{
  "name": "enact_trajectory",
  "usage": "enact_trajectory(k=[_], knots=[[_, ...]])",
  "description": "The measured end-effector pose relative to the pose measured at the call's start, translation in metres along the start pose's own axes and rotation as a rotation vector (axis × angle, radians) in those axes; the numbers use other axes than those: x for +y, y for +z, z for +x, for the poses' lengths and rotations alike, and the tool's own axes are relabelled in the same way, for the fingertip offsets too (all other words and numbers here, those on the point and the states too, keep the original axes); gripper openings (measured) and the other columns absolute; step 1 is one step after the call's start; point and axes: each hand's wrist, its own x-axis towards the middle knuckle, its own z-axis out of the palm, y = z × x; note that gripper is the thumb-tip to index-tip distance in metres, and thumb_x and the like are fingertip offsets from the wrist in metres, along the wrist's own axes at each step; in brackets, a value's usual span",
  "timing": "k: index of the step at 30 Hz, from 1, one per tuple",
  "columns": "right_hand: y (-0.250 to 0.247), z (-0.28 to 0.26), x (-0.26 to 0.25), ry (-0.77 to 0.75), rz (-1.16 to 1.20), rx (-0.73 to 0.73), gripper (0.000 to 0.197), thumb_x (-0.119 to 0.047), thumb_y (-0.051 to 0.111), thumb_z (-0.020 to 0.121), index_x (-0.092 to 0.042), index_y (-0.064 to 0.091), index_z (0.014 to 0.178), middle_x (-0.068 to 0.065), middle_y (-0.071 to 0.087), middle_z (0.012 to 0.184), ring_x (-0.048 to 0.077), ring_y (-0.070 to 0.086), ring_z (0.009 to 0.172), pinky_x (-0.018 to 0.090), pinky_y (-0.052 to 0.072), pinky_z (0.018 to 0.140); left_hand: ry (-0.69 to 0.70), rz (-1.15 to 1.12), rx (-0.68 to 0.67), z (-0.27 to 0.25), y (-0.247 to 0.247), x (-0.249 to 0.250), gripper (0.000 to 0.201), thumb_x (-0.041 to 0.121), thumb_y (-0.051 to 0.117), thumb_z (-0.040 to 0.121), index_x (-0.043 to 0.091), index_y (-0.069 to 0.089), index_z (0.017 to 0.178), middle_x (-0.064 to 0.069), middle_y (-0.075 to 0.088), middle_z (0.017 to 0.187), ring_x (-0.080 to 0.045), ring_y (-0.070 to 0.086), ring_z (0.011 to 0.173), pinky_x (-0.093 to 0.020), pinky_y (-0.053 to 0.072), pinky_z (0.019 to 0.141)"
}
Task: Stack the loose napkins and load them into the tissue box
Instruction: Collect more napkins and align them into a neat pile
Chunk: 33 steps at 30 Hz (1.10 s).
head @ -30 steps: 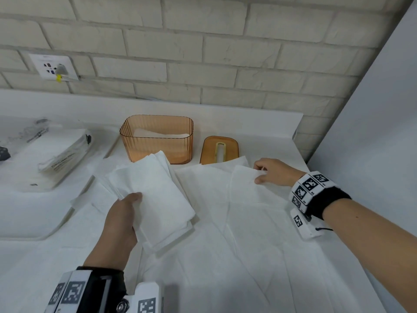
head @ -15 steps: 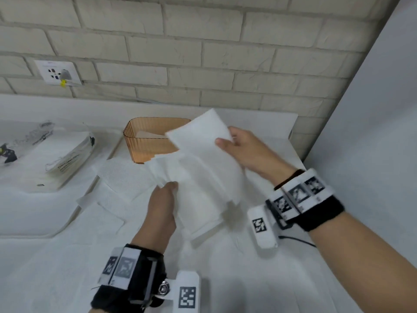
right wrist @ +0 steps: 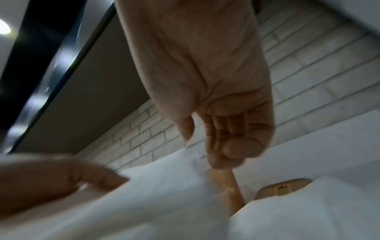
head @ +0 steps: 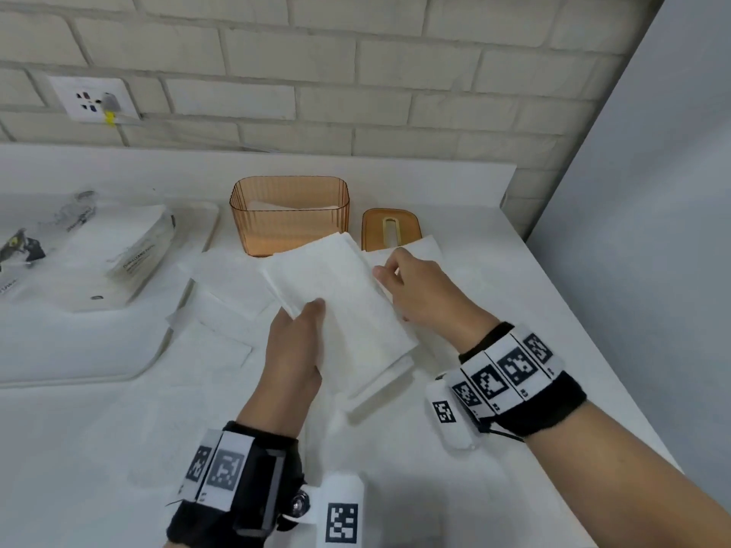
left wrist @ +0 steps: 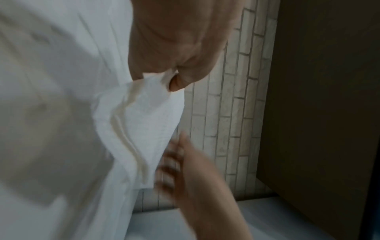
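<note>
Stack: one, pinched by left hand
Right hand: fingers loosely curled, beside stack edge
Tissue box: one
Lid: one

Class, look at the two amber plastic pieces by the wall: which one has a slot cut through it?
The flat lid, lying right of the ribbed tissue box; the box is an open-topped tub.
</note>
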Motion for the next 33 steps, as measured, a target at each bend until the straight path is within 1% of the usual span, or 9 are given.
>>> enact_trajectory(k=[4, 8, 11, 13, 17, 24, 28, 30, 33], knots=[[-0.01, -0.037, 0.029, 0.219, -0.31, -0.203, 0.035, -0.039, 0.047, 0.096, -0.009, 0.05, 0.112, 0.008, 0.058, 0.111, 0.025, 0.056, 0.101, 0.034, 0.046, 0.083, -0.005, -0.038, 0.068, 0.006, -0.047, 0.013, 0.029, 0.014, 0.053, 0.094, 0.013, 0.057, 0.123, -0.003, 0.067, 0.111, -0.021, 0.063, 0.093, -0.033, 0.05, 0.072], [0.019, -0.06, 0.037, 0.356, -0.354, -0.349, 0.049, -0.043, 0.056, 0.09, -0.005, 0.047, 0.12, 0.012, 0.05, 0.124, 0.025, 0.052, 0.105, 0.026, 0.041, 0.073, -0.007, -0.088, 0.101, 0.006, -0.092, 0.022, 0.034, 0.013, 0.052, 0.095, 0.011, 0.055, 0.129, 0.0, 0.067, 0.104, -0.016, 0.063, 0.086, -0.03, 0.048, 0.067], [0.045, -0.061, 0.035, 0.433, -0.376, -0.29, 0.059, -0.041, 0.061, 0.087, -0.005, 0.04, 0.128, 0.012, 0.039, 0.131, 0.03, 0.044, 0.118, 0.036, 0.042, 0.091, -0.033, -0.119, 0.1, 0.002, -0.112, 0.021, 0.038, 0.013, 0.052, 0.095, 0.01, 0.053, 0.133, 0.002, 0.066, 0.101, -0.013, 0.063, 0.084, -0.028, 0.048, 0.066], [0.054, -0.061, 0.034, 0.467, -0.397, -0.216, 0.06, -0.037, 0.065, 0.084, -0.007, 0.038, 0.129, 0.011, 0.042, 0.129, 0.03, 0.043, 0.12, 0.04, 0.041, 0.096, -0.055, -0.12, 0.118, 0.0, -0.119, 0.019, 0.037, 0.013, 0.053, 0.095, 0.009, 0.054, 0.132, 0.003, 0.066, 0.096, -0.012, 0.062, 0.081, -0.028, 0.048, 0.067], [0.057, -0.06, 0.034, 0.499, -0.364, -0.181, 0.051, -0.031, 0.068, 0.083, -0.008, 0.043, 0.12, 0.009, 0.053, 0.12, 0.028, 0.048, 0.115, 0.041, 0.041, 0.094, -0.099, -0.111, 0.104, -0.004, -0.123, 0.016, 0.029, 0.012, 0.053, 0.095, 0.011, 0.056, 0.124, 0.003, 0.064, 0.092, -0.012, 0.061, 0.078, -0.035, 0.049, 0.085], [0.056, -0.06, 0.037, 0.526, -0.29, -0.191, 0.059, -0.034, 0.07, 0.082, -0.006, 0.044, 0.128, 0.011, 0.045, 0.13, 0.031, 0.037, 0.126, 0.045, 0.04, 0.101, -0.102, -0.125, 0.064, -0.011, -0.123, 0.018, 0.027, 0.012, 0.052, 0.095, 0.011, 0.056, 0.122, 0.003, 0.064, 0.092, -0.011, 0.061, 0.078, -0.027, 0.047, 0.068], [0.056, -0.063, 0.035, 0.511, -0.241, -0.18, 0.056, -0.029, 0.07, 0.083, -0.005, 0.046, 0.128, 0.011, 0.051, 0.127, 0.03, 0.046, 0.121, 0.045, 0.042, 0.1, -0.092, -0.118, 0.034, -0.013, -0.118, 0.016, 0.035, 0.013, 0.053, 0.094, 0.01, 0.055, 0.129, 0.001, 0.065, 0.106, -0.011, 0.061, 0.082, -0.029, 0.048, 0.076], [0.055, -0.064, 0.036, 0.499, -0.175, -0.169, 0.055, -0.023, 0.069, 0.084, -0.003, 0.046, 0.13, 0.011, 0.056, 0.125, 0.029, 0.054, 0.115, 0.038, 0.045, 0.097, -0.079, -0.116, 0.023, -0.013, -0.114, 0.015, 0.037, 0.012, 0.052, 0.094, 0.01, 0.055, 0.131, 0.0, 0.065, 0.109, -0.01, 0.061, 0.083, -0.028, 0.048, 0.079], [0.046, -0.067, 0.039, 0.463, -0.032, -0.136, 0.058, -0.019, 0.066, 0.085, 0.0, 0.041, 0.134, 0.013, 0.053, 0.13, 0.027, 0.053, 0.118, 0.034, 0.046, 0.096, -0.059, -0.081, -0.01, -0.014, -0.106, 0.017, 0.022, 0.01, 0.05, 0.095, 0.013, 0.061, 0.114, 0.005, 0.064, 0.097, -0.01, 0.061, 0.083, -0.031, 0.048, 0.089]])
